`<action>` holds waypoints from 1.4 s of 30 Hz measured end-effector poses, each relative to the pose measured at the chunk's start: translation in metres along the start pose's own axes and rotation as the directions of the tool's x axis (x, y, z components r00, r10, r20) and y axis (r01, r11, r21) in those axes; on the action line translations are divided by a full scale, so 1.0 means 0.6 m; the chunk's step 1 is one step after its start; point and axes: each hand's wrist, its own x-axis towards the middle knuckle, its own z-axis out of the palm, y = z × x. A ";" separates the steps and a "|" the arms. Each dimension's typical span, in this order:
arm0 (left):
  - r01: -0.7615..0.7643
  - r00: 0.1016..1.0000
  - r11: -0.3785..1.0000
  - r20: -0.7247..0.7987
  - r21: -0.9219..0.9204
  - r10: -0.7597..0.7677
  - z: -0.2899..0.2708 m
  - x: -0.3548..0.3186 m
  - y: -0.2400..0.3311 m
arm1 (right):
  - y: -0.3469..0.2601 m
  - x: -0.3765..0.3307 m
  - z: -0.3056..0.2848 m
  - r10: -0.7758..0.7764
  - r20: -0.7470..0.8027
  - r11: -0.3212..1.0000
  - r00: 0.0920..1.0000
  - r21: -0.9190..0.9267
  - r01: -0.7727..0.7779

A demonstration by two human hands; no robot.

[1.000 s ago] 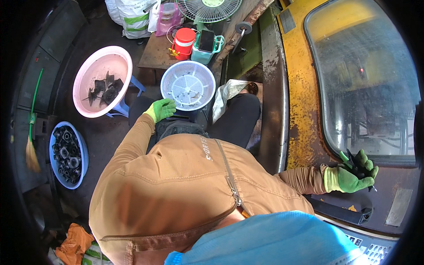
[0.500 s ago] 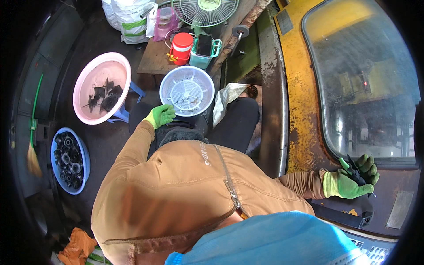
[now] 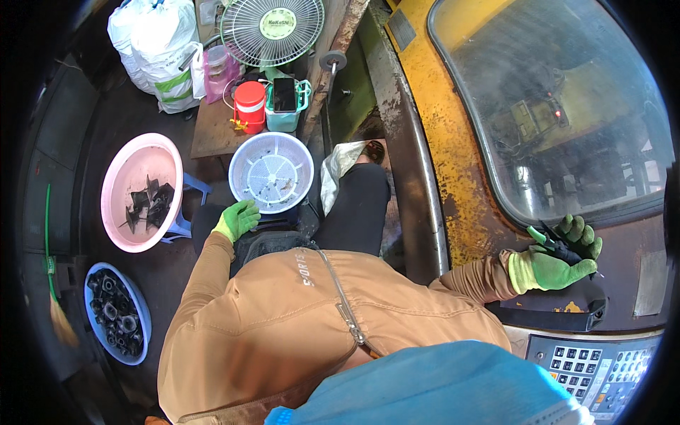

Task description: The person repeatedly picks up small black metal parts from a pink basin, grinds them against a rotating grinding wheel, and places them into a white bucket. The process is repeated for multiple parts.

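Note:
My right hand (image 3: 549, 269), in a green-and-yellow glove, rests palm up beside the yellow machine's window. Its fingers curl around a small black piece (image 3: 562, 251) and a green-handled tool (image 3: 536, 236) whose kind I cannot make out. Over my lap, my left hand (image 3: 239, 219) is open and holds nothing, with its fingers stretched toward the near rim of a pale blue mesh basket (image 3: 309, 164). Dark bits lie in the basket's bottom. To the left, a pink basin (image 3: 152, 152) on a blue stool holds several black pieces (image 3: 157, 204).
Lower left, a blue tub (image 3: 146, 315) holds black ring-like parts, near a broom (image 3: 62, 322). A wooden table (image 3: 212, 134) carries a red jug (image 3: 249, 106) and a teal basket with a phone (image 3: 285, 94). A fan (image 3: 276, 49) stands behind. A control panel (image 3: 595, 368) is lower right.
The view has shifted, so the basins and table sit lower in it and more of the control panel shows. Both hands stay in much the same places, with the right still holding its things.

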 end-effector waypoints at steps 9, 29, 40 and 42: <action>-0.013 1.000 1.000 0.024 0.010 0.013 0.000 -0.005 -0.001 | -0.002 0.002 -0.001 0.018 0.042 0.995 0.999 0.097 -0.022; -0.001 1.000 1.000 0.005 0.008 0.001 0.001 -0.005 0.001 | 0.007 0.009 -0.009 0.003 0.090 0.988 0.996 0.155 -0.018; -0.041 0.999 0.999 0.022 -0.024 0.042 0.001 0.004 -0.007 | 0.007 -0.004 -0.005 -0.108 -0.022 0.994 0.994 -0.021 0.107; -0.028 0.998 0.999 0.046 -0.046 0.030 0.005 0.006 -0.005 | 0.026 -0.025 0.001 0.022 0.066 0.999 0.998 -0.038 -0.019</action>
